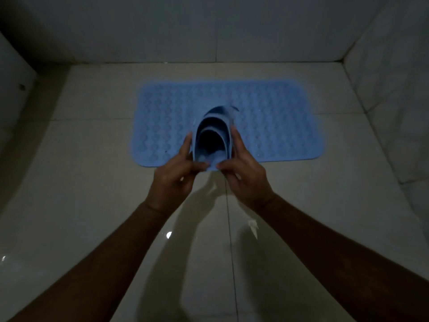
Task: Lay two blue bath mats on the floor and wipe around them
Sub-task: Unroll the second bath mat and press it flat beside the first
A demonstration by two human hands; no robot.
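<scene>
both the left hand (173, 169) and right hand (243, 171) clasp the rolled blue bath mat (212, 138) above the flat mat (267, 117); looks light, floppy rubber, best gripped at its free edge.

Both arms outstretched, left hand (173, 174) and right hand (243, 174) close together, fingers (186, 145) curled in grip

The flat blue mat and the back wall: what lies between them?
Only bare pale floor tile separates the flat mat from the back wall, in the head view.
</scene>
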